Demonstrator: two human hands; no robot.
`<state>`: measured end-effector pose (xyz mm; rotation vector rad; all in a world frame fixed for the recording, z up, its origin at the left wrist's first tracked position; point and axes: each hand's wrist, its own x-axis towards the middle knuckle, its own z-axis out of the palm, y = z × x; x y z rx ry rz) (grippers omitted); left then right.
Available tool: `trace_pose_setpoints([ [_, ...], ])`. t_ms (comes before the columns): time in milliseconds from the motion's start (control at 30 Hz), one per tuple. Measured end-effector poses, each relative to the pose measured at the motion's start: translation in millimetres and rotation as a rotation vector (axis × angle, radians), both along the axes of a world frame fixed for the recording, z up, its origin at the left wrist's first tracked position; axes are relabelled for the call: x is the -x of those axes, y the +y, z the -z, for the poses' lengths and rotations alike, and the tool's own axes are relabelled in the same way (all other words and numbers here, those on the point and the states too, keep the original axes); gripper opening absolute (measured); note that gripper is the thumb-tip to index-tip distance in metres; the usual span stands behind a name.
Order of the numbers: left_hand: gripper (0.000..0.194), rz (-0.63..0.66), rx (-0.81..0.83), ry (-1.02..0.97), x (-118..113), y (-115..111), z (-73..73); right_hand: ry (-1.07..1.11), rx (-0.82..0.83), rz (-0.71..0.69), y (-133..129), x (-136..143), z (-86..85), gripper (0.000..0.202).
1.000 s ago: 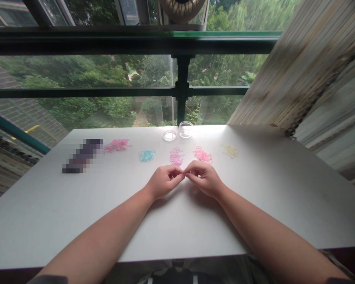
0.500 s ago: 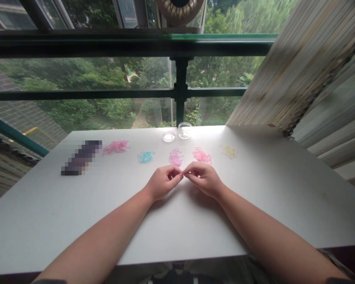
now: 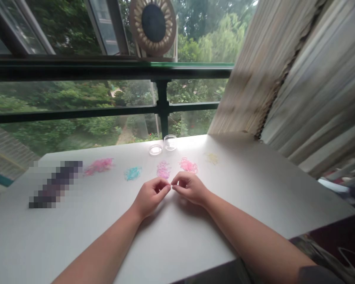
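Note:
Over the middle of the white table [image 3: 106, 236], my left hand [image 3: 152, 196] and my right hand [image 3: 192, 188] face each other, thumb pinched to finger on both. Their fingertips almost meet, and what lies between them is too small to make out. Just beyond the fingers are a purple pile of thin loops [image 3: 163, 169] and a pink pile of thin loops [image 3: 188, 165], which look like small rubber bands. A teal pile [image 3: 133, 173] lies left of my left hand. Farther right is a pale yellow pile [image 3: 212, 158].
A clear round container [image 3: 170, 142] and a shallow clear lid [image 3: 155, 150] stand near the table's far edge. Another pink pile [image 3: 99, 166] lies at the left, beside a pixelated dark object [image 3: 56, 184]. A window with green bars [image 3: 162, 104] and a curtain [image 3: 242, 86] border the table.
The camera view has tilted up and turned right, so the table and piles appear lower and farther left. Both hands keep their pinch, with their fingertips slightly farther apart.

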<state>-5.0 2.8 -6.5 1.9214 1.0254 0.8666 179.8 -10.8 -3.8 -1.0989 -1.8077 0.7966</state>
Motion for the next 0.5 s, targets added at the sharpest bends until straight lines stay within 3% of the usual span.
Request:
trace_pose_setpoints([
  [300,0.018,0.025,0.027,0.006,2,3,0.5,-0.020,0.004,0.043,4,3,5.6,0.005],
  [400,0.018,0.014,0.029,0.003,2,2,0.1,-0.054,-0.077,0.032,5,0,3.1,0.007],
  [500,0.019,-0.002,0.032,0.010,2,4,1.6,-0.126,-0.221,0.079,13,-22,-5.9,0.009],
])
